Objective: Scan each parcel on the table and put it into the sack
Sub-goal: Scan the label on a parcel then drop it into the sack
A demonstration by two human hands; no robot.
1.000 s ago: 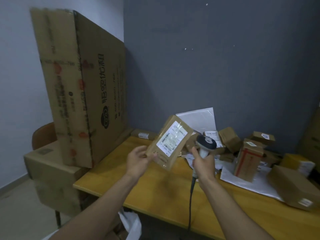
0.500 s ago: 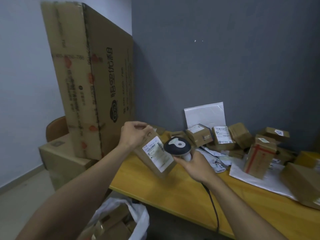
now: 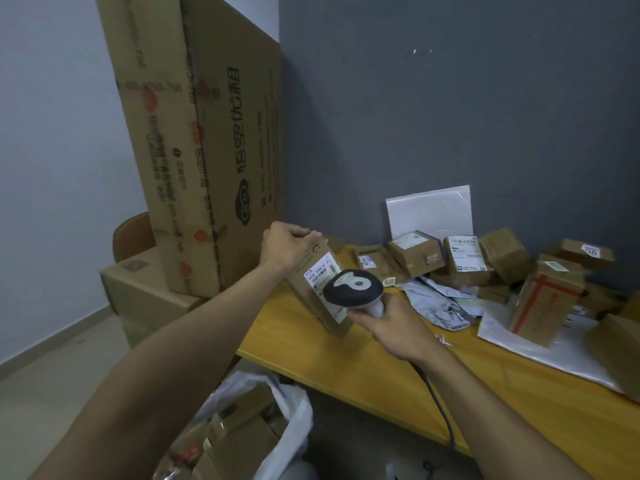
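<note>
Pinching the parcel point(image 3: 308, 299), the left hand point(image 3: 287, 247) risks a misread — the right hand point(image 3: 391, 327) grips the scanner point(image 3: 353, 289) crowding its label point(image 3: 320, 270).

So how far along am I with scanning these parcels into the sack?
Done: several brown parcels already lie in the white sack. In hand: your left hand grips a flat parcel by its top while your right hand holds the scanner at its label. Left: this one must still go in, and a pile of parcels waits on the table.
</note>
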